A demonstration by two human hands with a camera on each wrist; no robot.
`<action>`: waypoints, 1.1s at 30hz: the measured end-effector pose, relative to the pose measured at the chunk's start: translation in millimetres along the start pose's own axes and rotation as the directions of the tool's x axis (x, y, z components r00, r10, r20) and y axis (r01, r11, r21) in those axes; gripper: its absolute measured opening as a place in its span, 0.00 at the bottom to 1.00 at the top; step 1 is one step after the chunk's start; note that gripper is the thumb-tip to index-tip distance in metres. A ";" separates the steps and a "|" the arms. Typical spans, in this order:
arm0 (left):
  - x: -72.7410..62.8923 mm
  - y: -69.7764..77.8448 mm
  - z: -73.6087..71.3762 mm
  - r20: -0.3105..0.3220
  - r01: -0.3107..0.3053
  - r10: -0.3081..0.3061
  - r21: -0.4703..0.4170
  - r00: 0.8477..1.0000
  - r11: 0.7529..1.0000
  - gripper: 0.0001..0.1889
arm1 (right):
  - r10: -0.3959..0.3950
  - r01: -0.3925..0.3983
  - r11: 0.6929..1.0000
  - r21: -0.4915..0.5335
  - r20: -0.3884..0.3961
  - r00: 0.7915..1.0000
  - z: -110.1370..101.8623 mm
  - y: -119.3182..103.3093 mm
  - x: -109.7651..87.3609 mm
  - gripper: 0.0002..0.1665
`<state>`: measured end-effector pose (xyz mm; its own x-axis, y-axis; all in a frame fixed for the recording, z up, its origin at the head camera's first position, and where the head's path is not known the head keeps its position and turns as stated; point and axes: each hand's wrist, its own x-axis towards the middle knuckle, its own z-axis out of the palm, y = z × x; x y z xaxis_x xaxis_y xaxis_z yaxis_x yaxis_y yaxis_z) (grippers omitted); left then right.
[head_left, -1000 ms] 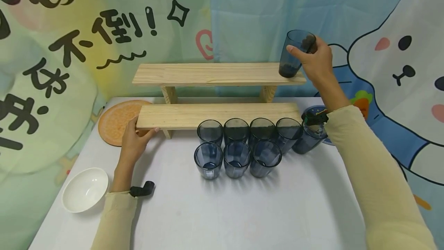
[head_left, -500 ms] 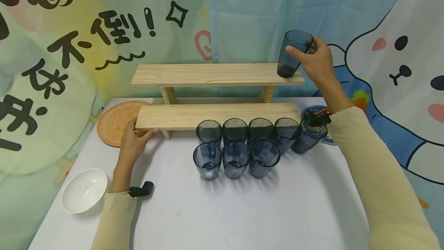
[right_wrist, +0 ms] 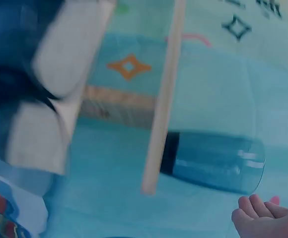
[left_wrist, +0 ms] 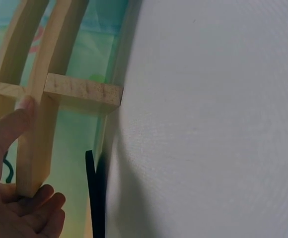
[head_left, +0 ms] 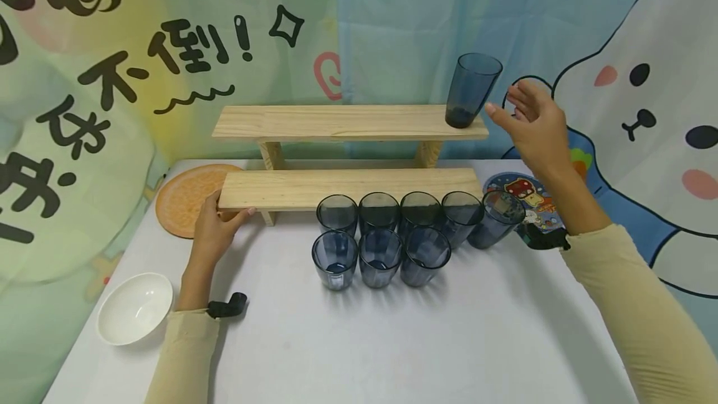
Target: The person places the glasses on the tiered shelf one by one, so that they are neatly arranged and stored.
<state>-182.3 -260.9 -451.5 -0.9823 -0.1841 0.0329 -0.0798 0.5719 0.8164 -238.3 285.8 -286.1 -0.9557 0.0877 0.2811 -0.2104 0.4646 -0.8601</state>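
Note:
A tall blue-tinted drinking glass (head_left: 472,92) stands upright at the right end of the upper board of a two-step wooden shelf (head_left: 336,120). Just right of it is my right hand (head_left: 535,133), fingers apart and holding nothing. The right wrist view also shows a gap between the glass (right_wrist: 216,161) and the fingers. My left hand (head_left: 215,229) grips the left end of the lower board (head_left: 348,187). In the left wrist view its thumb lies on the wood and the other fingers bend around the board's end.
Several more blue glasses (head_left: 335,260) stand in two rows on the white table, right before the lower board. An orange round mat (head_left: 187,204) and a white bowl (head_left: 136,309) lie at left. Behind the glasses at right is a patterned blue plate (head_left: 538,195). A printed curtain hangs behind.
My right hand has let go of the glass on the upper board and moved off to the right and slightly down. The left hand keeps its grip on the lower board.

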 end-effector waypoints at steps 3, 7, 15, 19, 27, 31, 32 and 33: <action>0.9 0.3 -0.1 0.003 0.001 -0.001 -0.003 1.000 1.000 0.51 | -0.041 0.042 0.999 -0.011 0.025 0.999 4.2 1.9 -29.8 0.48; 1.3 0.9 -0.8 0.008 -0.004 0.004 -0.011 1.000 1.000 0.52 | -0.073 0.072 0.997 0.009 0.074 0.995 12.5 -3.7 -71.4 0.44; -0.1 1.5 -2.7 -0.003 -0.003 0.003 -0.016 1.000 1.000 0.51 | -0.111 0.081 0.988 0.135 0.226 0.968 36.5 -4.2 -141.2 0.41; -0.7 1.9 -2.1 0.001 -0.006 0.006 -0.014 1.000 1.000 0.51 | -0.087 0.044 0.988 0.150 0.291 0.953 48.8 14.5 -166.8 0.42; -0.2 0.2 -0.5 0.003 0.003 -0.003 -0.015 1.000 1.000 0.50 | 0.004 -0.055 0.986 0.156 0.308 0.951 68.8 44.4 -191.3 0.45; -0.5 0.9 0.0 0.009 0.004 -0.003 -0.017 1.000 1.000 0.50 | 0.050 -0.094 0.987 0.129 0.308 0.950 78.0 55.5 -195.5 0.49; -0.8 1.3 0.1 0.009 0.003 -0.003 -0.017 1.000 1.000 0.50 | 0.064 -0.103 0.988 0.113 0.307 0.950 80.2 57.6 -196.2 0.50; -0.8 1.4 0.3 0.010 0.003 -0.003 -0.021 1.000 1.000 0.50 | 0.076 -0.110 0.989 0.097 0.307 0.949 82.4 59.2 -196.8 0.51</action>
<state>-181.7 -259.7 -450.6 -0.9837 -0.1780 0.0246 -0.0797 0.5547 0.8282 -79.6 223.4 -427.4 -0.9859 -0.1518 0.0708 -0.1224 0.3648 -0.9230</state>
